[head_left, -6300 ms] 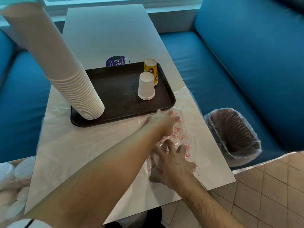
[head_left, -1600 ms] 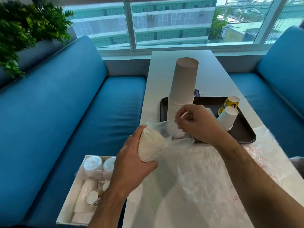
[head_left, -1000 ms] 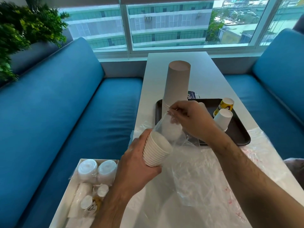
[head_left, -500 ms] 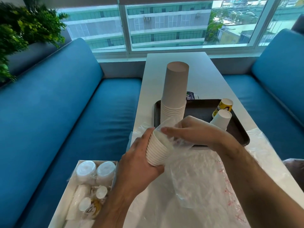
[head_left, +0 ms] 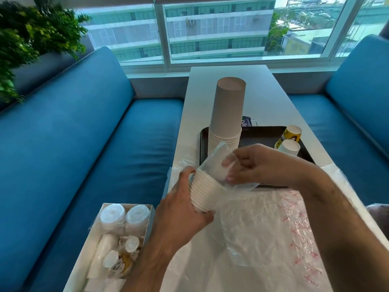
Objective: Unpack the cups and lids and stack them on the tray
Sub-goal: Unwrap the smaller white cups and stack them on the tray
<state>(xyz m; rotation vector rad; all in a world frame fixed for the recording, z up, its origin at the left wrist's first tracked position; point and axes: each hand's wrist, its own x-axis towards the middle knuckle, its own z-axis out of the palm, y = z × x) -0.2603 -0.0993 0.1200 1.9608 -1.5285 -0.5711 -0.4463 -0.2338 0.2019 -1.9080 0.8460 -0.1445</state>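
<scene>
Cups (head_left: 205, 191), small white stack, part-bagged: your left hand (head_left: 181, 209) is wrapping its bare rim end above the table edge, just short of the tray (head_left: 263, 134). Your right hand (head_left: 259, 165) is pinching the clear sleeve (head_left: 219, 163) over the far end. Advice: be peeling the film away lengthwise while gripping gently, avoiding crushed rims.

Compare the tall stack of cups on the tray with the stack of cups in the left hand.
The tall stack stands upright on the tray, bottoms up; the held stack is tilted, gripped by the left hand above the table.
The tall stack is bare; the held stack's far end is in a clear plastic bag that the right hand pinches.
The tall stack is much longer.
Both are nested white paper cups.
</scene>
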